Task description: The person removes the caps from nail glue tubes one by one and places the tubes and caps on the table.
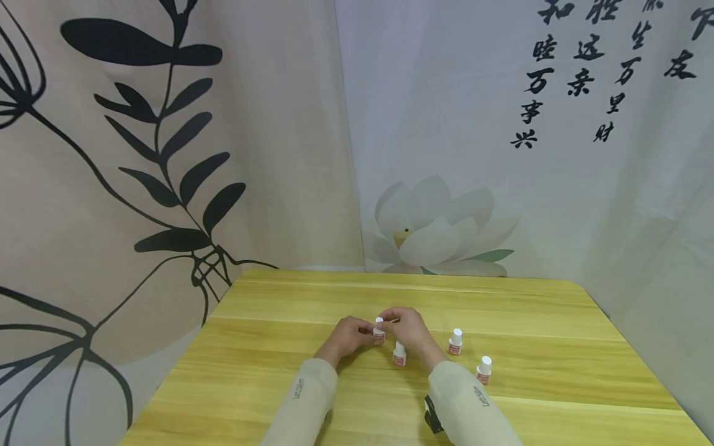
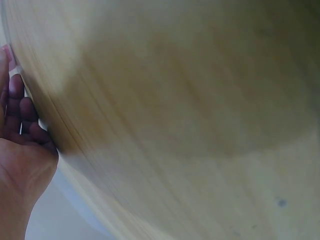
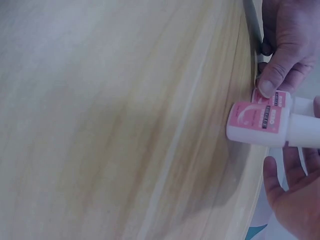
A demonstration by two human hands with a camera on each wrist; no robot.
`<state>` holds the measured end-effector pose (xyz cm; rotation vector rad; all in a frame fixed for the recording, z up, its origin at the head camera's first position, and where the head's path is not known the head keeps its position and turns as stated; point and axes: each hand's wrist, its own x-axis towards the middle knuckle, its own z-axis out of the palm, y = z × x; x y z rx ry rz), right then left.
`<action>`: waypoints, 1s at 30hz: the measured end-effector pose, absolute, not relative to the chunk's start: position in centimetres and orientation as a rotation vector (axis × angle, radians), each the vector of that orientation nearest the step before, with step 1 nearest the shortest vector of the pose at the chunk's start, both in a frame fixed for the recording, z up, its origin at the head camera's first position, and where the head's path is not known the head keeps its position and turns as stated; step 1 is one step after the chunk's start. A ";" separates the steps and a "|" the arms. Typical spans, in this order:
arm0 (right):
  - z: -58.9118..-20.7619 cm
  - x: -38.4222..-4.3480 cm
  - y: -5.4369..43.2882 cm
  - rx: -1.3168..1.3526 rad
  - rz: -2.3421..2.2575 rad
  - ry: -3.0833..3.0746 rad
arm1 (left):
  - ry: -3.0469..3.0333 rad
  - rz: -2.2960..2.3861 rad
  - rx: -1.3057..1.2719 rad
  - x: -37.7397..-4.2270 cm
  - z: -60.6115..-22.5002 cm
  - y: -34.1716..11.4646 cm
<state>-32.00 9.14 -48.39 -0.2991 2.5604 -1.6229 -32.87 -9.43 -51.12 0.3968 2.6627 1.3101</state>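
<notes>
Over the head camera I see both hands working at one small white bottle with a pink label, the held bottle (image 1: 379, 337), upright between the fingers. The left hand (image 1: 350, 335) grips it by the lower body, and the right wrist view shows the left thumb (image 3: 274, 80) pressed on its label. The right hand (image 1: 409, 328) has its thumb and index finger closed narrowly about the white cap (image 1: 379, 321); its other fingers sit too small in my head view to read well. A second bottle (image 1: 399, 356) stands just on the near side of the right fingers, partly under that hand. Right of those fingers, past the wrist, I have a third bottle (image 1: 455, 342) upright, and farther right and nearer the person a fourth bottle (image 1: 484, 370), beside the right sleeve (image 1: 468, 402). The wooden surface (image 1: 268, 353) spreads beneath the fingers, with a printed cloth (image 1: 295, 155) hanging well beyond them.
</notes>
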 end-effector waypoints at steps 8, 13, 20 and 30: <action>-48.4 -32.0 9.1 -0.299 -1.613 2.550 | 2.675 1.296 0.407 -33.0 -51.2 -9.4; -48.4 -32.0 9.1 -0.301 -1.628 2.552 | 2.669 1.292 0.401 -33.0 -51.2 -9.5; -48.2 -32.0 9.1 -0.278 -1.609 2.559 | 2.673 1.295 0.407 -32.9 -51.0 -9.4; -48.3 -32.0 9.2 -0.290 -1.602 2.556 | 2.680 1.292 0.403 -32.8 -51.1 -9.3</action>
